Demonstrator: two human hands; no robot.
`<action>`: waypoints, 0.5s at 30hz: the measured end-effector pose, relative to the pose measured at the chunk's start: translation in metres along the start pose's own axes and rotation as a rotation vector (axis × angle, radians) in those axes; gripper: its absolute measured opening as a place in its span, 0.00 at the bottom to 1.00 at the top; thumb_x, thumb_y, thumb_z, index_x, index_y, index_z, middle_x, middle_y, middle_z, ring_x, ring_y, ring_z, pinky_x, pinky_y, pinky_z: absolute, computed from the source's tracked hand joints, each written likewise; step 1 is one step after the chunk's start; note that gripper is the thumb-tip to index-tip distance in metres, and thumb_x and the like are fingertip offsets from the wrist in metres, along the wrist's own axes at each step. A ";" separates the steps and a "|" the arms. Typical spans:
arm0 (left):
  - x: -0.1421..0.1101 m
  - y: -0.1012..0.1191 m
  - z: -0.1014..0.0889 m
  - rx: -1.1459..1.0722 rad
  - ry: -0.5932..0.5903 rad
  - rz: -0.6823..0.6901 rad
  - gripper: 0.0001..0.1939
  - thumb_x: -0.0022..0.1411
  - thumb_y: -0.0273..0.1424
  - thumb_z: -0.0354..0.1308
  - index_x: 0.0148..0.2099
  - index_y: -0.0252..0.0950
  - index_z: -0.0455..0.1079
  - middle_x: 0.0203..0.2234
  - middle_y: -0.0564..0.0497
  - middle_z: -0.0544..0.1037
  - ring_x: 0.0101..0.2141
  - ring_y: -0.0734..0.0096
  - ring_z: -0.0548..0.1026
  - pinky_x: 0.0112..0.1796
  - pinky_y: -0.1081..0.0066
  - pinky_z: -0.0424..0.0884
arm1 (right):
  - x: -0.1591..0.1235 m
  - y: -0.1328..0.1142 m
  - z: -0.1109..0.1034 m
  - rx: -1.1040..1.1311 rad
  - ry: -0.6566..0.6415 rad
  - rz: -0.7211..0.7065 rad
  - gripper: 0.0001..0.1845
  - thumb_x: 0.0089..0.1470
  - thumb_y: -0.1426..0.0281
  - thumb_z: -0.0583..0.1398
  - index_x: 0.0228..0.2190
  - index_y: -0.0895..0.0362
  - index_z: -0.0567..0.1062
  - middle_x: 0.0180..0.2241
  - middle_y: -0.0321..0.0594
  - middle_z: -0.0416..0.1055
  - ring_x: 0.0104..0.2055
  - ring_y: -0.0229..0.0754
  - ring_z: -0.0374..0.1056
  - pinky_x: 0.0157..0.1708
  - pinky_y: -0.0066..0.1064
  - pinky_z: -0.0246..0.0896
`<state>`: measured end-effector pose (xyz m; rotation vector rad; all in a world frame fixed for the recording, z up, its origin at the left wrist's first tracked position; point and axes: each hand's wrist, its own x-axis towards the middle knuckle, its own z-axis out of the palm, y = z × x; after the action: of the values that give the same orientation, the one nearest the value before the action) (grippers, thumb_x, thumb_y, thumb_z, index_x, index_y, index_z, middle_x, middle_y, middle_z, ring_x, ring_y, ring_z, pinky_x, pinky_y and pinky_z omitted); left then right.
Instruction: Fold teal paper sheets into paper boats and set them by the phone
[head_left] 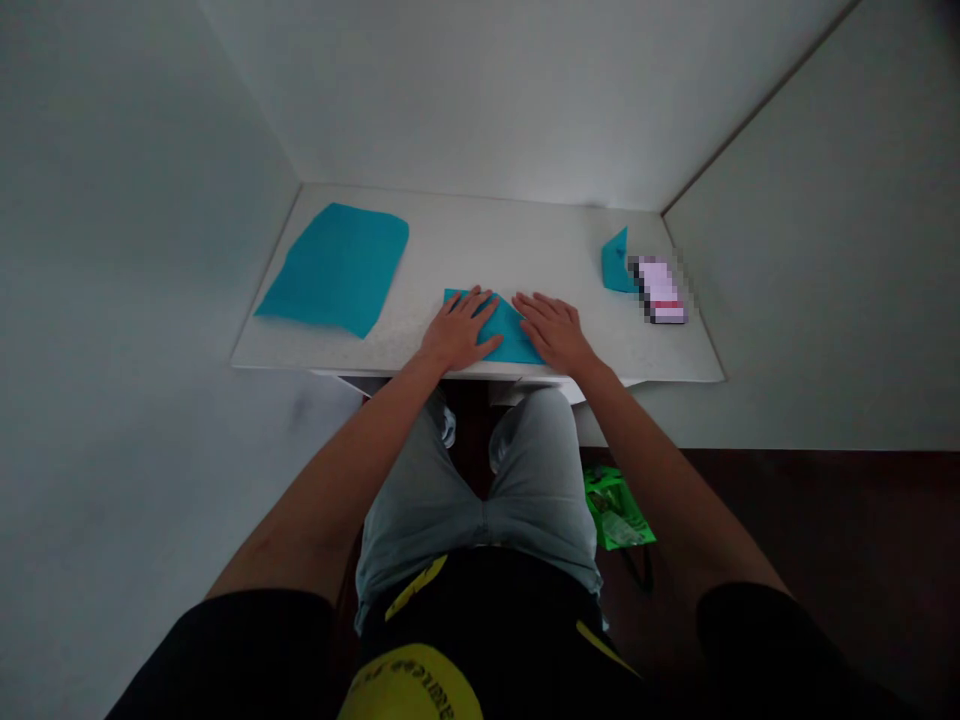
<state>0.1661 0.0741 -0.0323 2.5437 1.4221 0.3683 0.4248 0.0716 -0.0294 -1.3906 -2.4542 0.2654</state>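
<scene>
A folded piece of blue paper (pixel 512 338) lies flat near the front edge of the white desk (pixel 480 240). My left hand (pixel 456 332) rests on its left part, palm down with the fingers spread. On the paper's right side lies my right hand (pixel 553 330), also flat, its fingers stretched out toward the upper left. Part of the paper is hidden beneath both hands. Between them a slanted upper edge of the paper shows.
A larger blue sheet (pixel 341 265) lies at the desk's left. Toward the right are a small folded blue paper (pixel 615 265) and a phone-like pinkish object (pixel 661 290), partly pixelated. Walls border the desk. A bright green bag (pixel 616 510) sits below, beside my leg.
</scene>
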 end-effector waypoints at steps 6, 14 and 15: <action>0.005 -0.006 -0.003 -0.075 0.132 -0.197 0.37 0.77 0.48 0.50 0.78 0.33 0.58 0.75 0.37 0.64 0.76 0.47 0.56 0.75 0.47 0.52 | 0.009 0.004 0.016 0.030 -0.055 -0.053 0.32 0.79 0.55 0.44 0.75 0.47 0.65 0.76 0.38 0.60 0.77 0.58 0.56 0.71 0.61 0.50; 0.012 -0.027 -0.003 -0.090 0.290 -0.476 0.23 0.70 0.43 0.62 0.60 0.37 0.69 0.63 0.34 0.72 0.68 0.37 0.63 0.70 0.38 0.58 | 0.008 0.005 0.008 0.066 -0.096 -0.121 0.29 0.78 0.56 0.47 0.72 0.44 0.69 0.75 0.34 0.62 0.76 0.59 0.57 0.72 0.60 0.49; 0.012 -0.028 -0.003 -0.103 0.300 -0.477 0.22 0.69 0.42 0.63 0.59 0.37 0.69 0.60 0.34 0.73 0.67 0.37 0.65 0.69 0.38 0.59 | 0.008 0.005 0.007 0.068 -0.099 -0.125 0.29 0.78 0.55 0.47 0.72 0.45 0.70 0.74 0.34 0.63 0.76 0.59 0.57 0.72 0.60 0.49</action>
<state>0.1486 0.0990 -0.0367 2.0386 1.9903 0.7318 0.4222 0.0811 -0.0363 -1.2186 -2.5743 0.3932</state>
